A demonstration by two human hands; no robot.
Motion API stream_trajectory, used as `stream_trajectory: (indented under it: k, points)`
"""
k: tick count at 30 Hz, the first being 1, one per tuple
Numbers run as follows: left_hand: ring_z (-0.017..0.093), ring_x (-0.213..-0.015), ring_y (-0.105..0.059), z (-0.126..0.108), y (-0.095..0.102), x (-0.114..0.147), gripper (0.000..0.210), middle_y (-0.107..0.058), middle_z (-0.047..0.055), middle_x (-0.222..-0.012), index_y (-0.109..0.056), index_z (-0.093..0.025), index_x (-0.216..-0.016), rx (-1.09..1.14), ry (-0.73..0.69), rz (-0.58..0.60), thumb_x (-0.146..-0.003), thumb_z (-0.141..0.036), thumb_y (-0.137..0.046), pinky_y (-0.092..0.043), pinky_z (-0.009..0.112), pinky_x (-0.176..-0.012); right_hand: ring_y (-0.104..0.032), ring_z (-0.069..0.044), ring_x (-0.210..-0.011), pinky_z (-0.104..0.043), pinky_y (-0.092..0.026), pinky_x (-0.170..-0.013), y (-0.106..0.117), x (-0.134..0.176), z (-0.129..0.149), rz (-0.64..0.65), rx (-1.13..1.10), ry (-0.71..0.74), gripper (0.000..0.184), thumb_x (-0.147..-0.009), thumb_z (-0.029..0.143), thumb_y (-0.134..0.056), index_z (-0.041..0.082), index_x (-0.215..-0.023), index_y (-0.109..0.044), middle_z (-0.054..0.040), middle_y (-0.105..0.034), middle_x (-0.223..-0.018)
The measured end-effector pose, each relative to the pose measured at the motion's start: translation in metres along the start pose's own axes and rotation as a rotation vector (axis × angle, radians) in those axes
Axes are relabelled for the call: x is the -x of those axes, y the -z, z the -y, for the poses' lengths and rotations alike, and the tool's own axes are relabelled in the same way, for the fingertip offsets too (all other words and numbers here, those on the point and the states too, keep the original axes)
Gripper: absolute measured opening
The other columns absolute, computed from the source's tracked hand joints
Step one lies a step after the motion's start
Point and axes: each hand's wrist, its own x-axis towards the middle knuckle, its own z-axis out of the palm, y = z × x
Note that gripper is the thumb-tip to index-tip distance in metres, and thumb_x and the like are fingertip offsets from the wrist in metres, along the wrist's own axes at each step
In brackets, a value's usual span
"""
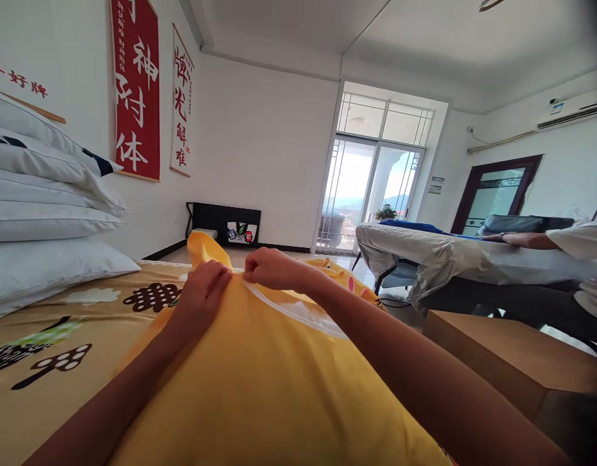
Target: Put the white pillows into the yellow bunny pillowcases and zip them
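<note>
yellow cloth (259,382) spreads closest to us, lying over a mushroom-print sheet (101,317), and our left hand (206,289) and right hand (271,267) are both pinched on its far edge, just beside each other, with a white strip (303,310) running rightward from there. we have stacked white pillows (46,223) at left and, at right, a cardboard box (502,346) near a plastic-draped surface (400,243), where a co-worker's arm (531,240) reaches over.
</note>
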Motion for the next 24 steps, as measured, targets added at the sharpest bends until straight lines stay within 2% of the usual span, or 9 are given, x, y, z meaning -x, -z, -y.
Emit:
stream_trajectory:
  k: [4, 8, 11, 13, 17, 20, 24]
  points:
    - [0.02, -0.079, -0.05, -0.001, -0.012, 0.006, 0.034, -0.058, 0.001, -0.074, -0.052, -0.021, -0.072, -0.049, -0.043, 0.053, -0.094, -0.041, -0.036, -0.034, 0.034, -0.077, -0.044, -0.008, -0.065, -0.02, -0.031, -0.06, -0.017, 0.013, -0.026, -0.03, -0.289, -0.026, 0.013, -0.083, 0.018, -0.057, 0.015, -0.071, -0.057, 0.0044, -0.052, -0.068]
    - [0.021, -0.083, -0.051, 0.007, -0.03, 0.019, 0.032, -0.061, 0.003, -0.08, -0.057, -0.02, -0.075, -0.12, -0.096, 0.101, -0.093, -0.037, -0.037, -0.032, 0.036, -0.078, -0.042, -0.009, -0.064, -0.021, -0.029, -0.06, -0.052, 0.023, -0.042, -0.107, -0.249, -0.077, 0.012, -0.083, 0.014, -0.055, 0.016, -0.07, -0.056, 0.0043, -0.05, -0.066]
    - [0.021, -0.081, -0.051, 0.011, -0.036, 0.024, 0.031, -0.06, 0.003, -0.078, -0.054, -0.02, -0.072, -0.06, -0.014, 0.143, -0.092, -0.038, -0.037, -0.035, 0.036, -0.077, -0.043, -0.01, -0.065, -0.022, -0.026, -0.059, -0.076, 0.027, -0.048, -0.203, -0.211, -0.062, 0.011, -0.085, 0.016, -0.052, 0.017, -0.075, -0.057, 0.0029, -0.053, -0.068]
    - [0.021, -0.081, -0.051, 0.011, -0.035, 0.024, 0.031, -0.058, 0.004, -0.077, -0.051, -0.02, -0.071, -0.003, 0.045, 0.169, -0.09, -0.04, -0.038, -0.037, 0.035, -0.075, -0.044, -0.011, -0.065, -0.022, -0.026, -0.058, -0.084, 0.028, -0.048, -0.219, -0.199, -0.041, 0.012, -0.086, 0.016, -0.051, 0.018, -0.077, -0.057, 0.0019, -0.056, -0.069]
    - [0.021, -0.079, -0.051, 0.007, -0.03, 0.017, 0.034, -0.057, 0.004, -0.076, -0.048, -0.021, -0.069, 0.022, 0.115, 0.264, -0.087, -0.047, -0.038, -0.04, 0.035, -0.073, -0.046, -0.012, -0.066, -0.023, -0.024, -0.057, -0.077, 0.03, -0.043, -0.226, -0.112, -0.024, 0.012, -0.085, 0.015, -0.049, 0.018, -0.078, -0.059, -0.0007, -0.06, -0.074]
    - [0.021, -0.078, -0.052, 0.0, -0.029, 0.013, 0.039, -0.055, 0.003, -0.074, -0.045, -0.021, -0.067, 0.01, 0.099, 0.339, -0.089, -0.05, -0.031, -0.041, 0.036, -0.073, -0.047, -0.013, -0.066, -0.024, -0.024, -0.058, -0.063, 0.032, -0.034, -0.22, -0.05, -0.011, 0.014, -0.085, 0.015, -0.048, 0.018, -0.081, -0.06, -0.0021, -0.062, -0.076]
    - [0.02, -0.076, -0.05, -0.015, -0.026, 0.008, 0.038, -0.053, 0.003, -0.073, -0.041, -0.022, -0.066, 0.024, 0.036, 0.295, -0.09, -0.048, -0.028, -0.039, 0.035, -0.072, -0.044, -0.012, -0.065, -0.024, -0.025, -0.057, -0.049, 0.035, -0.026, -0.226, -0.119, -0.027, 0.013, -0.084, 0.016, -0.051, 0.018, -0.077, -0.061, -0.0003, -0.059, -0.072]
